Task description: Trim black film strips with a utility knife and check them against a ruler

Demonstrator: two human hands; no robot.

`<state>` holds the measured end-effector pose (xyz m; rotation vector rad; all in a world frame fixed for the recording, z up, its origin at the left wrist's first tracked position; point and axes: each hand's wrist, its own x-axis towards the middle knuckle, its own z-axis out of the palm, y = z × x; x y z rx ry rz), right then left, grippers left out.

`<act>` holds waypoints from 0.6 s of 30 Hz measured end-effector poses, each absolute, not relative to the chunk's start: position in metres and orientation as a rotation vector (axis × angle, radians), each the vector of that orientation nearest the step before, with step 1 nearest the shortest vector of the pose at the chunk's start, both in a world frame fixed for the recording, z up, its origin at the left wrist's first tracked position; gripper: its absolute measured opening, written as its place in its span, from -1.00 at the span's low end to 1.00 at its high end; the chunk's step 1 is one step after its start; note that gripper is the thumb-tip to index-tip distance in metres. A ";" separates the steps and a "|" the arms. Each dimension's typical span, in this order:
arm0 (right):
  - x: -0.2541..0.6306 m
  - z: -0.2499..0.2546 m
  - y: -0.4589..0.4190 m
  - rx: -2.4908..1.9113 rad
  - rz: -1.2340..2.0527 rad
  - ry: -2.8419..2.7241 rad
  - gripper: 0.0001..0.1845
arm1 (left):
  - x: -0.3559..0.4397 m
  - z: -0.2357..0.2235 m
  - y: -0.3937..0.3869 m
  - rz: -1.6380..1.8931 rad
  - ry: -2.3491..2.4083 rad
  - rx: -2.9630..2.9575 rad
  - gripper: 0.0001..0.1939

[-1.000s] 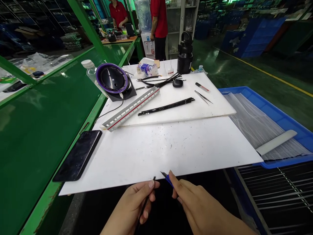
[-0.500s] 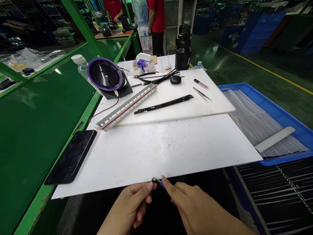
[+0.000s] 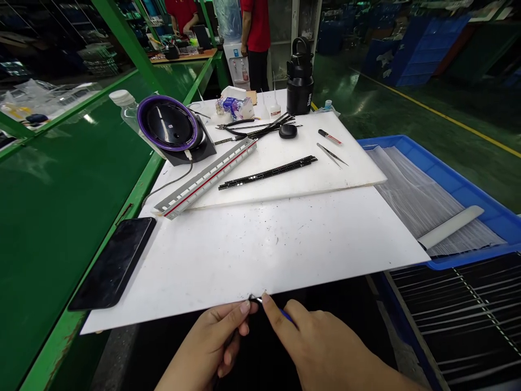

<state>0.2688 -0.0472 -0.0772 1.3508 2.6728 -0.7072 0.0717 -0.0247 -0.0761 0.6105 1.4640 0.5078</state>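
At the near edge of the white board (image 3: 325,239), my left hand (image 3: 215,331) is closed, thumb against fingers, on a small dark piece (image 3: 251,297); most of it is hidden by the fingers. My right hand (image 3: 313,336) is wrapped round a blue-handled tool (image 3: 288,316) with a thin metal tip, the index finger stretched along it. The tip meets the dark piece beside my left thumb, though exact contact is too small to tell. Dark specks lie on the board beyond my hands.
On a thick white slab (image 3: 350,168) lie black strips (image 3: 268,172), a ruler (image 3: 207,179), tweezers (image 3: 331,155), a marker (image 3: 329,136) and pliers (image 3: 236,127). A purple-rimmed fan (image 3: 171,124), phone (image 3: 114,263) and black bottle (image 3: 300,81) stand around. A blue tray (image 3: 496,203) is right.
The tool has turned in my right hand, so more of its blue handle shows behind the index finger. My left hand keeps its pinch. The whole view has shifted slightly.
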 end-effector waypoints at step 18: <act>0.294 -0.079 -0.057 2.026 -1.522 3.049 -0.17 | 0.081 -0.049 -0.031 0.614 1.221 0.244 -0.48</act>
